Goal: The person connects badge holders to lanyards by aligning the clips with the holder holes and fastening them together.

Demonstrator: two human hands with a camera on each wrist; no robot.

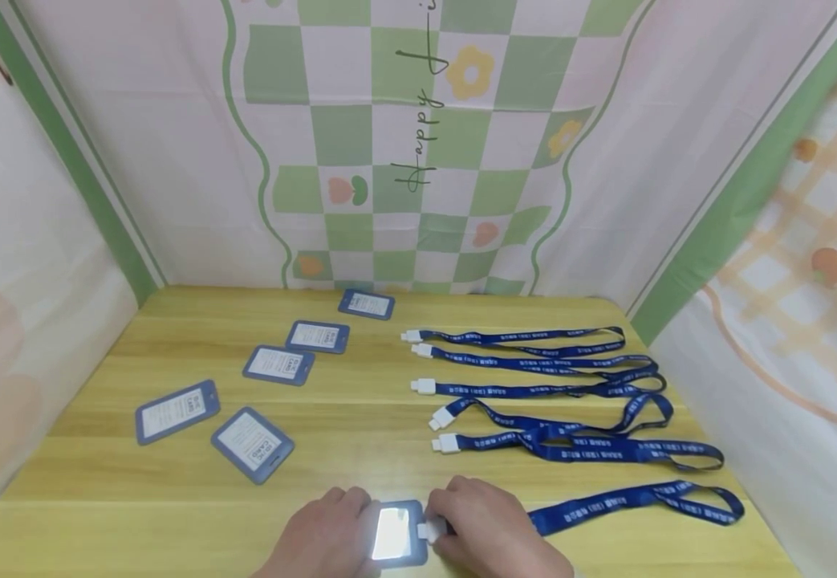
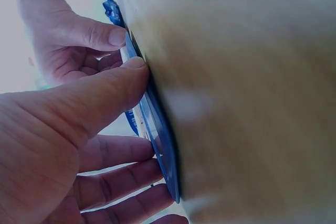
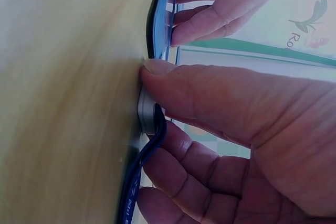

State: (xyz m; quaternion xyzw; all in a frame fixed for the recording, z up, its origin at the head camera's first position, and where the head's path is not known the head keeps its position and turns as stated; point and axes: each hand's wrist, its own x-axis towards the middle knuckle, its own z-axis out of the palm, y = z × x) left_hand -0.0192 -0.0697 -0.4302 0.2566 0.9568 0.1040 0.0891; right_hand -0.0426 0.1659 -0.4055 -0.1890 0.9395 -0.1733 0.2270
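Note:
At the front edge of the table, my left hand (image 1: 324,534) grips a blue ID badge holder (image 1: 393,533) by its left side, thumb and fingers on opposite edges. Glare whitens its card window. My right hand (image 1: 490,530) pinches the white plastic clip (image 1: 432,528) of a blue lanyard (image 1: 584,510), whose strap trails off to the right. The clip's tip meets the slotted right end of the holder; whether it is fastened is hard to tell. In the right wrist view, the thumb presses on the clip (image 3: 148,113), with the strap (image 3: 152,145) bending out behind it.
Several more blue badge holders (image 1: 253,444) lie spread over the left and back of the wooden table (image 1: 346,449). On the right, several blue lanyards (image 1: 534,391) are laid out in rows, white clips facing left. Printed cloth (image 1: 454,136) hangs behind and at both sides.

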